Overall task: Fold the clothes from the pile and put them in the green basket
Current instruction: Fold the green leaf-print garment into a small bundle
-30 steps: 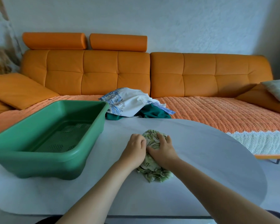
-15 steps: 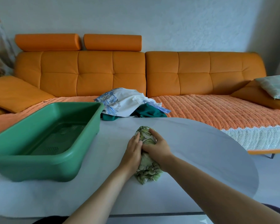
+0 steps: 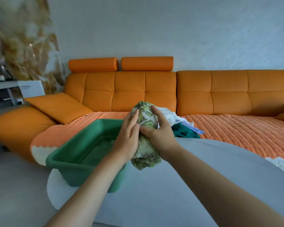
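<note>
Left hand: flat against the left side of the leaf-print bundle, fingers straight, pressing rather than gripping.
Right hand: wrapped round the bundle's other side, fingers curled over the top, thumb lying toward my left hand. This is the hand that really holds it.
Bundle: rolled up tight and pinned between my two palms. It is lifted clear of the desk, with its loose lower end hanging out below my wrists.
Green basket: just left of and below my left hand, with part of its right side hidden behind that forearm.
Pile: just beyond my right hand, white and teal pieces heaped at the front of the sofa.
Step, as I judge it: carrying a folded piece across to the basket.
Risk, unrolling: nothing holds the lower end. If I ease my palms apart before it is down, the roll will probably spring open.
Risk, one-sided grip: my left hand only presses, so a slip there leaves the right hand alone with a soft roll.
Risk, rim: if I cross low, the hanging end could catch the basket's rim and drag the fold apart.
Risk, basket: it seems to overhang the desk's end beyond my left hand. A hard drop or a knock from my forearm might tip it.
</note>
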